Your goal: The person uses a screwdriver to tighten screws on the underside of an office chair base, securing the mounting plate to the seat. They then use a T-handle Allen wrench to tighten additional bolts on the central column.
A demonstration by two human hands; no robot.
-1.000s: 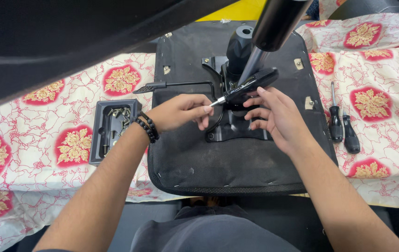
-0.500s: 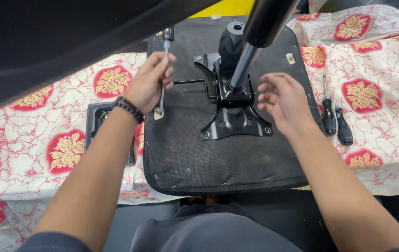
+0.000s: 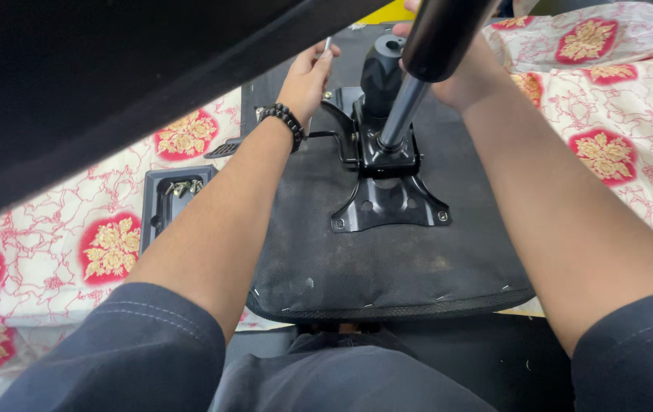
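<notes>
Here the black metal mechanism plate (image 3: 387, 202) sits bolted flat near the middle of the upturned chair seat (image 3: 387, 275), whose dark fabric underside faces up and whose near edge hangs toward the person at the front edge of the surface. A gas-lift column (image 3: 406, 107) rises out of the plate's centre toward the camera, its thick black upper tube blurring across the top of the view. The left hand (image 3: 307, 76), with a beaded bracelet (image 3: 284, 122) at the wrist, reaches past the plate to the seat's far left part, its grip closed around a slim silvery tool (image 3: 327, 46) of which only the tip shows. The right hand (image 3: 460, 72) is at the far side of the column, largely hidden behind it, so I cannot tell whether its grip is closed on the column or only resting against it. To do this well, I judge, the seat should lie steady, the column stay upright in its socket, and the tool go squarely onto its fastener without slipping onto the fabric. To the left of the seat, toward the left edge, a small black tray (image 3: 165, 202) holds a cluster of brassy screws (image 3: 183, 185). The surface is draped in a cream cloth with red and gold medallions (image 3: 113, 248). A big dark slanting shape fills the upper left, too close to make out; little else of the room shows.
</notes>
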